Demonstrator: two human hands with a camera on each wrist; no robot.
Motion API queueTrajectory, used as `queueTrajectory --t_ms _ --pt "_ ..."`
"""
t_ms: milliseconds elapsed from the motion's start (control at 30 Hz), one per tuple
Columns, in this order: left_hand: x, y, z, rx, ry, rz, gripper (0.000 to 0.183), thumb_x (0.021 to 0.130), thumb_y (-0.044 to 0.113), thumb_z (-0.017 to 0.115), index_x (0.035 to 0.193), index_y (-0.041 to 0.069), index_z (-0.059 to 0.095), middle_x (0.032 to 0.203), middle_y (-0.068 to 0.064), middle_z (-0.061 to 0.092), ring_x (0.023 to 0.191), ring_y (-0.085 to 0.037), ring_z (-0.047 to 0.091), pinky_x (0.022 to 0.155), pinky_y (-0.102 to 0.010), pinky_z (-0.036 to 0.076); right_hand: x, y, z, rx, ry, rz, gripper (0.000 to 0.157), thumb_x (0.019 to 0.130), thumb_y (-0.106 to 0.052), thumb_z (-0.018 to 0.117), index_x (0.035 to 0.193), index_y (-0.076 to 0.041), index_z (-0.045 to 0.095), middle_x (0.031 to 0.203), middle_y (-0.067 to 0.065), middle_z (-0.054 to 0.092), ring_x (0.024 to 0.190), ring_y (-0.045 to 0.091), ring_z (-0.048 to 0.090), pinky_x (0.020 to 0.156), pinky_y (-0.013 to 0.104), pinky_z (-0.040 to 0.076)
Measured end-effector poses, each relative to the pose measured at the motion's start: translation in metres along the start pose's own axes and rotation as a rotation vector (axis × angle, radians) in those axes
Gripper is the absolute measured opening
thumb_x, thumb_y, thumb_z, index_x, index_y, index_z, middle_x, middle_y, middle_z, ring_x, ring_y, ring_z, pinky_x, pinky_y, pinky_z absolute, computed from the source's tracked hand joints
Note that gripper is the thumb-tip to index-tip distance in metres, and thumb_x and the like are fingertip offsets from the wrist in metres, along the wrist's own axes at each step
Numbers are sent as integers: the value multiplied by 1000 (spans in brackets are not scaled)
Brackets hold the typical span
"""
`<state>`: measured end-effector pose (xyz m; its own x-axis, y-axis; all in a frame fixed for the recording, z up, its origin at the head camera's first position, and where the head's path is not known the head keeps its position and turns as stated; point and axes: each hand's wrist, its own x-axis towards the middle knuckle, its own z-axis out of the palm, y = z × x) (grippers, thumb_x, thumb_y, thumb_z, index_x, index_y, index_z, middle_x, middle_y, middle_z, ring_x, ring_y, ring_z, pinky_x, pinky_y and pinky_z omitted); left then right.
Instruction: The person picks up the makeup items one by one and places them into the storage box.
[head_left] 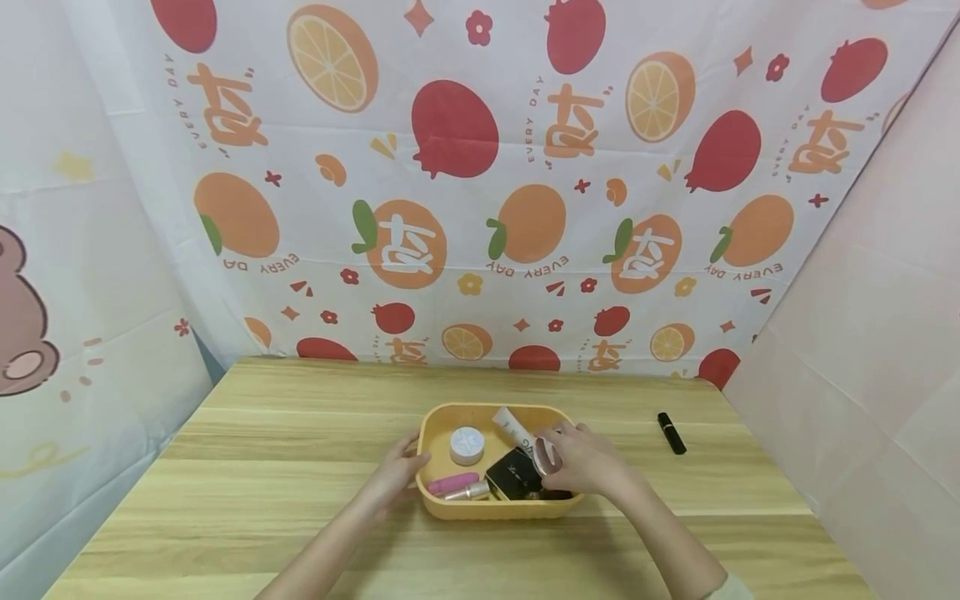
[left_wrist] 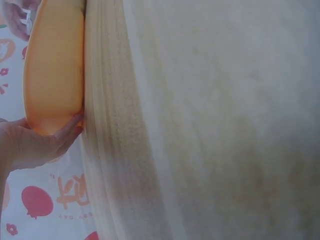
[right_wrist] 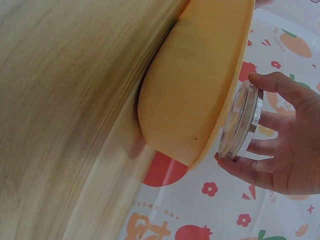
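Note:
A yellow plastic basket [head_left: 495, 511] stands on the wooden table. My left hand [head_left: 397, 471] holds its left end, thumb at the rim and fingers along the outer wall. My right hand [head_left: 588, 461] grips a round compact [right_wrist: 242, 122] with a clear face by its edge, over the basket's right end. Inside the basket, a white squeeze tube [head_left: 513, 427] leans at the back, and a black square case [head_left: 513, 473] lies below the compact. A round white jar [head_left: 467, 446], a pink tube [head_left: 453, 483] and a silvery lipstick-like tube [head_left: 468, 492] are on the left side.
A black cosmetic tube [head_left: 672, 434] with a thin gold band lies on the table [head_left: 285, 467] to the right of the basket. Behind the table's far edge hangs a fruit-printed cloth [head_left: 465, 225], with pale cloths at both sides.

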<state>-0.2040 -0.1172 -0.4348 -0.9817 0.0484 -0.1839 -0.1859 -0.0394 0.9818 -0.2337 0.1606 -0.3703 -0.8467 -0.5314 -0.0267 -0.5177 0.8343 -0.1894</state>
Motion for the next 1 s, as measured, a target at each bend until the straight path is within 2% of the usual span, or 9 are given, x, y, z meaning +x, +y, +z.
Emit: queueTrajectory --t_ms 167,500,733,867,1000 --pt "1 1 0 24 6 2 54 93 5 42 141 -7 18 132 -40 26 112 -49 43 84 -50 47 3 -1 -1 7 2 1 59 69 -30 74 123 -13 56 112 7 52 87 24 47 60 36 43" --pt "-1 1 0 -1 3 -4 54 93 4 42 141 -7 18 133 -40 25 112 -49 43 84 -50 47 7 -6 1 -15 0 -22 60 71 -34 74 124 -13 55 118 10 51 97 28 50 68 41 47" --pt "0 0 0 -9 3 -6 54 94 4 42 141 -8 17 133 -40 24 113 -49 42 85 -51 46 9 -7 2 27 0 2 62 73 -35 72 128 -13 53 123 11 50 107 32 48 74 47 48" --pt "1 0 0 0 0 -4 55 94 5 42 141 -8 16 134 -40 24 113 -49 42 85 -51 46 10 -9 -1 48 6 16 58 77 -35 71 129 -14 53 126 11 49 113 33 46 79 50 47" --pt "1 0 0 4 3 -5 55 94 5 42 141 -8 16 134 -40 24 114 -49 42 85 -51 46 10 -9 -2 53 22 2 53 79 -34 70 126 -14 55 125 11 50 111 33 47 80 51 47"
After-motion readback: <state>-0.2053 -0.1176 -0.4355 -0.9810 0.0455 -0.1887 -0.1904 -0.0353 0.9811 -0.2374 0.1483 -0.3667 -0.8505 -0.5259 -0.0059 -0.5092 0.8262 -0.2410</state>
